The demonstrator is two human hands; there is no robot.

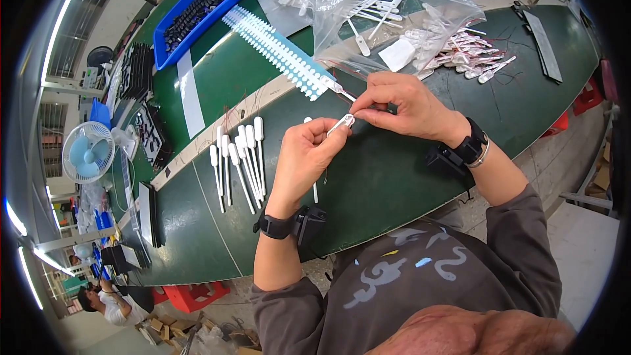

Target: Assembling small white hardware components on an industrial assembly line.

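Note:
My left hand (305, 151) is closed, with a small white oval-headed plastic piece (343, 122) pinched between thumb and fingertips. My right hand (406, 106) meets it there, thumb and forefinger pressed together at the end of that piece. Whatever those right fingertips grip is too small to make out. Just beyond them, a white paddle-shaped piece (336, 87) lies partly over a light-blue sheet of white stickers (279, 49). Left of my left hand, several white paddle-shaped sticks (243, 151) lie side by side on the green table (374, 190).
A clear plastic bag (328, 3) with white sticks spreads at the back. White pieces with red wires (463, 56) are heaped at its right. A blue bin (160, 49) of dark parts stands back left. At far left are a fan (89, 151) and another person (115, 306).

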